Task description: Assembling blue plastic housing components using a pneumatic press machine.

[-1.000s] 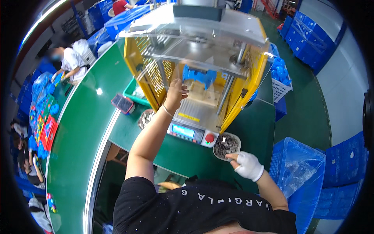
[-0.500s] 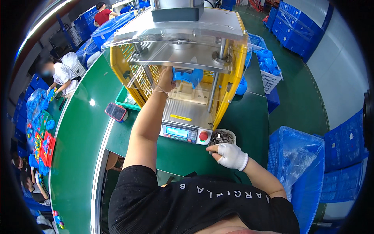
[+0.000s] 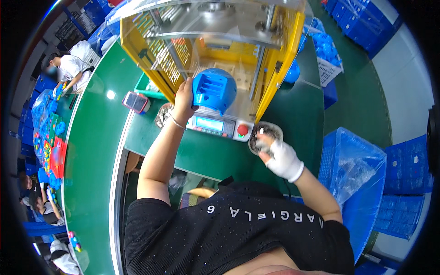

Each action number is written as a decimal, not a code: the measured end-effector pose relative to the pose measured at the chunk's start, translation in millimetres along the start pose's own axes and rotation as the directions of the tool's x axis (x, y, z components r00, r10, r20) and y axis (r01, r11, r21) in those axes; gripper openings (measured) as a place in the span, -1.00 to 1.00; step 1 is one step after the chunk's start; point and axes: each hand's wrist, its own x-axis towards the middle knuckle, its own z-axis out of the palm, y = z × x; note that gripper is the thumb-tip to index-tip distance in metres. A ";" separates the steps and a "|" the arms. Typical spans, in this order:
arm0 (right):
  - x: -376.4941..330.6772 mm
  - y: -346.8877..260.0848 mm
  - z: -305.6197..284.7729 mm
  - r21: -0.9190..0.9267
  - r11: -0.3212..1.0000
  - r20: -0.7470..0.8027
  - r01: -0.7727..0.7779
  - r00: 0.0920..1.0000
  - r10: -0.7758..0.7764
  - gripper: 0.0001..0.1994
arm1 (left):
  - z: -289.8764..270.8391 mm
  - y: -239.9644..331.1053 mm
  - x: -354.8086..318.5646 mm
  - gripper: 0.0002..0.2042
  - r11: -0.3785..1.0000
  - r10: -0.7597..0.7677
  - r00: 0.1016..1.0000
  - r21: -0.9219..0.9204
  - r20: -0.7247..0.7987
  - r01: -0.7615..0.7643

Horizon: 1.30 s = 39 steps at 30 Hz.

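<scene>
Now pulled out, ribbed blue plastic dome [image 3: 214,89] gripped by left hand [image 3: 184,97], gloved right hand [image 3: 280,158] pinching in metal bowl [image 3: 266,136]

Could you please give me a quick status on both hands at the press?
Left hand grips blue plastic housing in front of yellow-framed press. Right hand, white-wrapped, picking in bowl of small parts. Nothing in the way.

blue part [image 3: 214,88] – glossy plastic | glove [image 3: 284,160] – white cloth | table [image 3: 96,151] – matt green

blue plastic part [image 3: 214,89], yellow machine frame [image 3: 279,59], white glove [image 3: 284,160]
</scene>
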 end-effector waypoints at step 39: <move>-208.7 109.7 -108.2 0.981 0.171 -0.190 0.090 0.613 0.767 -0.56 | 253.8 -65.8 -222.3 -0.63 0.891 -0.185 0.617 0.396 0.764 -0.223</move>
